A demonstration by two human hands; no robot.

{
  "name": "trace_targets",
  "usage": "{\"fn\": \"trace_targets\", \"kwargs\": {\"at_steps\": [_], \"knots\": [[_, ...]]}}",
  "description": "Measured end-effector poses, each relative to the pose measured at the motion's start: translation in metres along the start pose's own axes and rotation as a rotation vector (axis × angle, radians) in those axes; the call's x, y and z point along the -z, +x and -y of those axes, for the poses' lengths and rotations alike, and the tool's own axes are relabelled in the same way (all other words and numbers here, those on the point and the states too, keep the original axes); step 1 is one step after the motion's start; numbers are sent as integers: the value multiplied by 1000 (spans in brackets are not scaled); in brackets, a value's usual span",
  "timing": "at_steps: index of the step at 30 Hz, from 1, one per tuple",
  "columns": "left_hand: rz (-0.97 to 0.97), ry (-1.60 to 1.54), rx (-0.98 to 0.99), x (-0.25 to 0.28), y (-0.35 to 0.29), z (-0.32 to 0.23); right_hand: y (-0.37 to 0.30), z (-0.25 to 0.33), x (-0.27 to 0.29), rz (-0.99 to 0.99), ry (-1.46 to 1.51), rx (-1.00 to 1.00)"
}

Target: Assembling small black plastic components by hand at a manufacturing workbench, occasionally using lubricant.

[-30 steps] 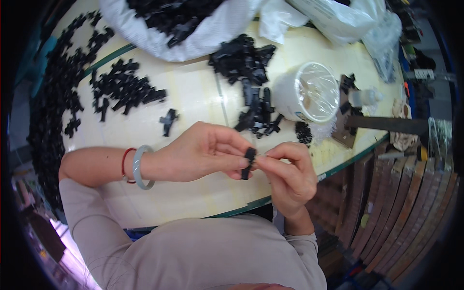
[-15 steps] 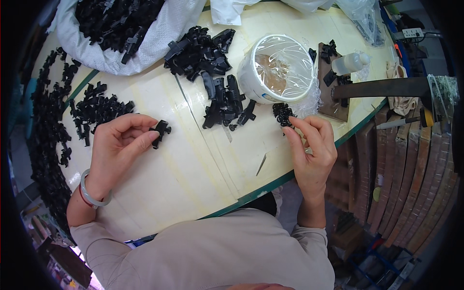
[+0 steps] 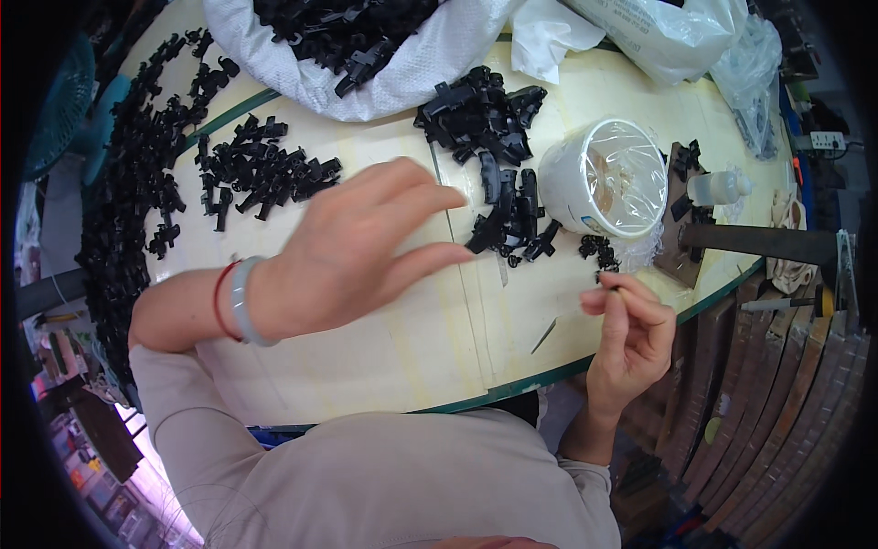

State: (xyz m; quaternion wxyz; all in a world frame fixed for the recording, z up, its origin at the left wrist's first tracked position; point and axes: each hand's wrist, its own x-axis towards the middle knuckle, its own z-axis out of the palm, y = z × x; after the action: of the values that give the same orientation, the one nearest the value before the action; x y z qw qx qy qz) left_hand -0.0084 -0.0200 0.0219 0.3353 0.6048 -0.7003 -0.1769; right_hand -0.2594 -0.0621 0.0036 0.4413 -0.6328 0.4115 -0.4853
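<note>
My left hand [image 3: 338, 247] is stretched over the table, thumb and fingers apart, with nothing between them. Its fingertips point at a small group of black plastic parts [image 3: 528, 203], just short of them. Behind these lies a larger heap of black plastic parts [image 3: 476, 114]. My right hand [image 3: 636, 343] is closed in a pinch, but what sits between the fingertips is too small to make out. Just beyond it is a little pile of small black pieces [image 3: 600, 249]. Smaller black assembled parts [image 3: 265, 169] lie loosely beyond my left wrist.
A white sack [image 3: 393, 91] of black parts stands at the back. A white tub [image 3: 567, 178] lined with clear plastic is right of centre. Beyond it are a clear bottle [image 3: 715, 188] and a dark metal bar [image 3: 759, 240]. A thin blade-like strip [image 3: 543, 336] lies near the table edge.
My left hand has let go of the black part it held and swung right, opening toward the central group. My right hand has drawn back slightly from the small pieces, still pinched. The view has shifted.
</note>
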Motion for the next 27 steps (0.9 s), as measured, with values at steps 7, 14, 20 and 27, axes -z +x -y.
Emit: {"fn": "trace_targets", "kwargs": {"at_steps": [7,14,20,27], "knots": [[83,-45,-62,-25,10,1,2,-6,13,117,161,-45],[61,-95,-122,-29,4,4,12,3,8,103,190,-129],[-18,-115,-294,-26,7,-3,52,10,14,80,-337,323],[-2,-238,-232,-20,3,-5,97,16,4,262,-711,677]]}}
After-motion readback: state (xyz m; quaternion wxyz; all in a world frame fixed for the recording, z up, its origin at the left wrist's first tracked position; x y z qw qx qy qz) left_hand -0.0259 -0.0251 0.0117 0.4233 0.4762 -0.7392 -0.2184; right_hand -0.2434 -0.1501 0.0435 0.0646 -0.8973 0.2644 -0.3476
